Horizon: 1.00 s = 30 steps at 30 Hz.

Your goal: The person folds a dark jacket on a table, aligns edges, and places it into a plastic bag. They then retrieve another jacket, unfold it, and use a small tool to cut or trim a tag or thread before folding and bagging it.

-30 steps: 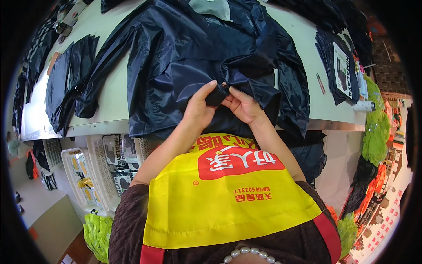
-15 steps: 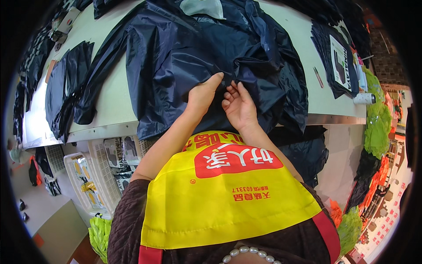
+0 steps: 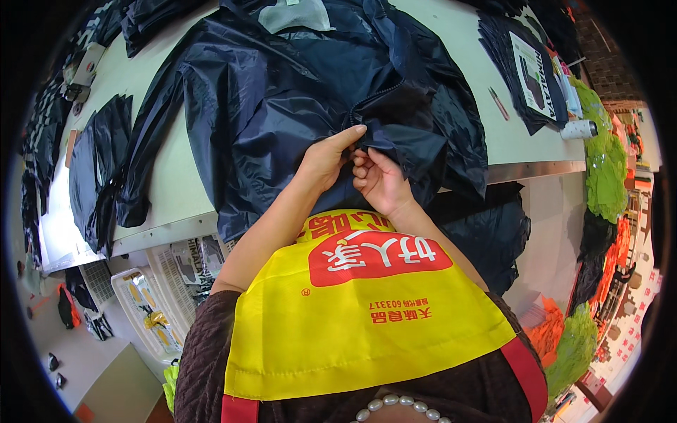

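Note:
A shiny navy jacket (image 3: 261, 106) lies spread over the table in front of me, its near hem hanging at the table's edge. Its dark front zipper (image 3: 377, 95) curves down toward my fingers. My left hand (image 3: 326, 158) pinches the jacket's front at the zipper's lower end, thumb laid on top. Close beside it, my right hand (image 3: 383, 182) has its fingers curled and closed on the jacket's edge at the same spot. The small zipper parts between the fingertips are hidden. A pale grey piece of lining (image 3: 296, 15) shows at the collar.
Folded dark garments (image 3: 102, 169) lie on the table's left, and a stack with a printed sheet (image 3: 532, 77) on the right. Beside that stack are a pen (image 3: 498, 103) and a thread spool (image 3: 580, 130). White plastic baskets (image 3: 144, 310) with packages stand below left.
Both hands have drawn slightly nearer to me and closer together, pulling the zipper's lower end along. The right fingers have curled in more. The view has shifted a little.

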Available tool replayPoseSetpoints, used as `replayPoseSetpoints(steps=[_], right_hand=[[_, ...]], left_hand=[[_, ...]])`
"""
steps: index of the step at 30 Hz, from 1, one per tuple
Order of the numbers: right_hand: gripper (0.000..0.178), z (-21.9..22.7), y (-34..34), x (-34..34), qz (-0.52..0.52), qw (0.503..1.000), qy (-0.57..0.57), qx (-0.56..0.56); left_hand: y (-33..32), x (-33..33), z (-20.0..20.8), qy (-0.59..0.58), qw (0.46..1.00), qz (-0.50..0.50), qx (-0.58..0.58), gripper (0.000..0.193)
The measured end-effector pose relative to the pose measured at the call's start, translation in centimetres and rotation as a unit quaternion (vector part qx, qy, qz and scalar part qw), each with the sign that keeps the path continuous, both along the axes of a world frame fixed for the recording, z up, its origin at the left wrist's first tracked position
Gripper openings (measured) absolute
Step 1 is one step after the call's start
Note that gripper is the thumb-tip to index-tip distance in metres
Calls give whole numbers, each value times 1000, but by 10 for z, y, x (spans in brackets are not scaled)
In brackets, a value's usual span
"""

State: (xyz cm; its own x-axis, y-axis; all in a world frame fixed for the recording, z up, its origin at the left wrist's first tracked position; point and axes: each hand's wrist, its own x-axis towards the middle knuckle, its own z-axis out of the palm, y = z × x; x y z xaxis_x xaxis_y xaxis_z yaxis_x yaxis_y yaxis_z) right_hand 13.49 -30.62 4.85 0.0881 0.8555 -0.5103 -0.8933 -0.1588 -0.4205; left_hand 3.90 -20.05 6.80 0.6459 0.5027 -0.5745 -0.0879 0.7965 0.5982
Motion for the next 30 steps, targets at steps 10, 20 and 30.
replayPoseSetpoints(steps=[10, 20, 30], right_hand=[[32, 101, -7, 22, 35, 645, -763, -26], [17, 40, 17, 79, 53, 908, -412, -55], [14, 145, -40, 24, 254, 834, -487, 49]], left_hand=[[1, 1, -13, 35, 997, 16, 72, 18], [4, 9, 16, -35, 995, 93, 33, 11], [6, 11, 11, -3, 995, 78, 66, 15]])
